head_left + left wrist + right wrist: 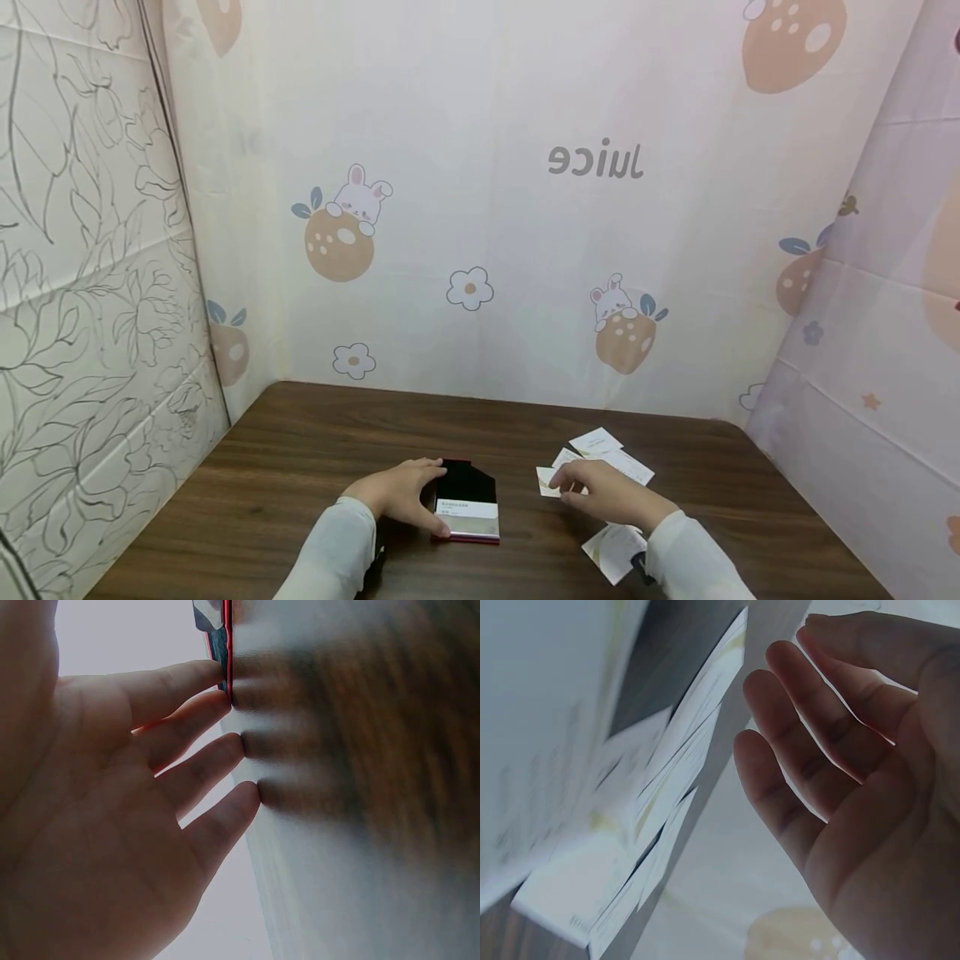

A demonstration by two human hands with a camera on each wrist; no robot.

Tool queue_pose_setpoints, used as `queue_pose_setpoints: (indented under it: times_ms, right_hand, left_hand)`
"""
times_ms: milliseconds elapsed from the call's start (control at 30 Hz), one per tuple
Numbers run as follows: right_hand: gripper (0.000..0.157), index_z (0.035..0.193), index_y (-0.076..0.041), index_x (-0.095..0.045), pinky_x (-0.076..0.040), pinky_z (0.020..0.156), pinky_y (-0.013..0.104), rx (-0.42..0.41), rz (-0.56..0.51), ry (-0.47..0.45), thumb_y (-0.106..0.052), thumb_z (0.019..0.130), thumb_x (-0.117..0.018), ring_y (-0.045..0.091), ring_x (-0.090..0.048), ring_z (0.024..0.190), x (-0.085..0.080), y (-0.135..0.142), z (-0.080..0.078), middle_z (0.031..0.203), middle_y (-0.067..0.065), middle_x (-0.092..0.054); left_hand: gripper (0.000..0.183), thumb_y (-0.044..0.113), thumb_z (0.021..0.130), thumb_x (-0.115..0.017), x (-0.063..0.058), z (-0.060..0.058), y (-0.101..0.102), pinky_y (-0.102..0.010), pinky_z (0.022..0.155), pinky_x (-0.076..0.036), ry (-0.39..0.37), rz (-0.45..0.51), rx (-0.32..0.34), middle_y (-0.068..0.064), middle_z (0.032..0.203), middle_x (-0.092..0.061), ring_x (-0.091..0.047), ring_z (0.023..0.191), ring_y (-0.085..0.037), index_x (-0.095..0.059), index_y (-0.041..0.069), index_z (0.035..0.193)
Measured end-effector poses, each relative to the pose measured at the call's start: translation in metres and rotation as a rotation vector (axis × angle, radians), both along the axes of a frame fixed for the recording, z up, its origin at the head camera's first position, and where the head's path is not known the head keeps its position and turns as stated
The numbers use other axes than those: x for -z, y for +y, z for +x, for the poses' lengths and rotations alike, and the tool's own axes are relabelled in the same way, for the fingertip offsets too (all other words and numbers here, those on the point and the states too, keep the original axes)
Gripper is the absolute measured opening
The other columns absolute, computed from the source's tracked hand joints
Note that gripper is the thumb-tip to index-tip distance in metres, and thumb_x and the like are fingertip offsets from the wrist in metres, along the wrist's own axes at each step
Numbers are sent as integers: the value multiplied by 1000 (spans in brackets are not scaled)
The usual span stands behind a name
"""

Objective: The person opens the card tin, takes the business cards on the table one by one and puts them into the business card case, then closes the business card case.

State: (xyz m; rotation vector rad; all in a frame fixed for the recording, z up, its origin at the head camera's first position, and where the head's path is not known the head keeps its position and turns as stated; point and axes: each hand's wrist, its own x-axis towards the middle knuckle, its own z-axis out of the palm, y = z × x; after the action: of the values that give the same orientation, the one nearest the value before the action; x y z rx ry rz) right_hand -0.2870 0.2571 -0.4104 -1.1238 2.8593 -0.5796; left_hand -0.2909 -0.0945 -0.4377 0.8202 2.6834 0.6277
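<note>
A black card case [468,482] with a red edge lies opened on the table, a white card [467,508] lying over its near part. My left hand [405,493] rests at the case's left side, thumb at the near corner and index finger by the far part. In the left wrist view, its fairly straight fingers [214,814] touch the tabletop, the upper ones against the case's edge [228,645]. My right hand [607,490] hovers over scattered white cards [628,465], fingers loosely bent. Nothing shows between its fingers [780,772] in the right wrist view.
The cards lie spread and overlapping on the right of the dark wooden table [360,417]; another white card [611,552] lies near my right wrist. Printed curtains [480,208] hang behind the table and at both sides.
</note>
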Motion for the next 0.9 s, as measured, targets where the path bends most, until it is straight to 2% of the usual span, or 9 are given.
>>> queue_pose_setpoints:
  times_ms: [300, 467, 733, 900]
  right_hand:
    - [17, 98, -13, -65, -53, 68, 36, 52, 28, -104, -12, 82, -67, 5, -56, 78, 0, 23, 6, 88, -2, -66]
    - [20, 93, -17, -65, -51, 68, 36, 67, 53, -146, -14, 75, -73, 9, -56, 79, -1, 30, 9, 87, -5, -65]
    - [30, 90, -18, -67, -49, 68, 34, 45, 86, -167, -15, 63, -79, 9, -53, 77, -3, 41, 17, 86, -9, -63]
    - [41, 90, -20, -66, -48, 69, 32, -11, 159, -95, -25, 54, -85, 11, -51, 81, -5, 44, 21, 91, -8, -62]
  left_hand:
    - [95, 61, 68, -71, 0, 0, 0, -59, 105, -30, 2, 0, 0, -9, 150, -31, -25, 134, -32, -40, 9, 141]
    - [95, 61, 67, -71, 0, 0, 1, -58, 105, -30, 8, 2, -2, -9, 150, -31, -25, 134, -32, -40, 9, 140]
    - [95, 61, 67, -71, 0, 0, 1, -58, 105, -30, 10, 3, 0, -9, 150, -32, -25, 134, -31, -40, 9, 140]
    - [95, 61, 67, -71, -1, 0, 0, -58, 105, -30, 4, 1, -2, -9, 150, -31, -25, 134, -32, -40, 9, 141]
